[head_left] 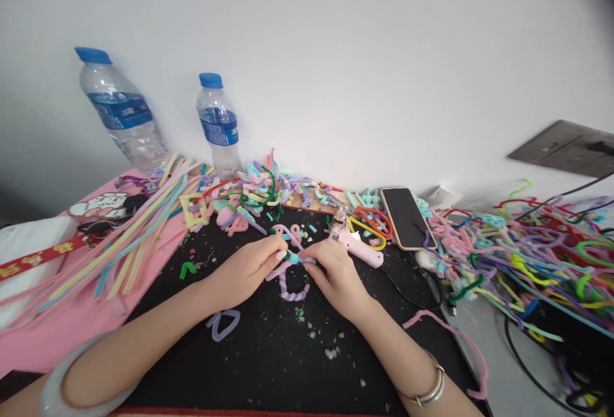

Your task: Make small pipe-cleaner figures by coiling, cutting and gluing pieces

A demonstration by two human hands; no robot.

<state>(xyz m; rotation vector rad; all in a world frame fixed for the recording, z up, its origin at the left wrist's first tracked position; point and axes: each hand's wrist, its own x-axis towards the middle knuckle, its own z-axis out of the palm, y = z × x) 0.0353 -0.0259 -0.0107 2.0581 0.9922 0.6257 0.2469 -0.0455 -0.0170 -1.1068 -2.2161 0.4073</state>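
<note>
Between both hands, just above the black mat point(268, 366), is a small pipe cleaner piece point(293, 258) in light blue, green and purple. My left hand point(254, 267) pinches its left end, thumb and fingers pressed together. From the other side my right hand point(336, 276) grips the right end with closed fingers. A twisted purple pipe cleaner ring point(293, 292) shows right below the fingertips; whether it is joined to the held piece I cannot tell. Pink pipe cleaner curls point(288, 233) lie just beyond the fingers. A purple loop point(224, 325) rests under my left forearm.
A pink glue gun point(359, 247), scissors with red and yellow handles point(371, 228) and a phone point(407, 219) lie at the back right. Two water bottles point(218, 126) stand against the wall. Heaped pipe cleaners point(508, 257) cover the right side; long strips point(129, 238) lie left.
</note>
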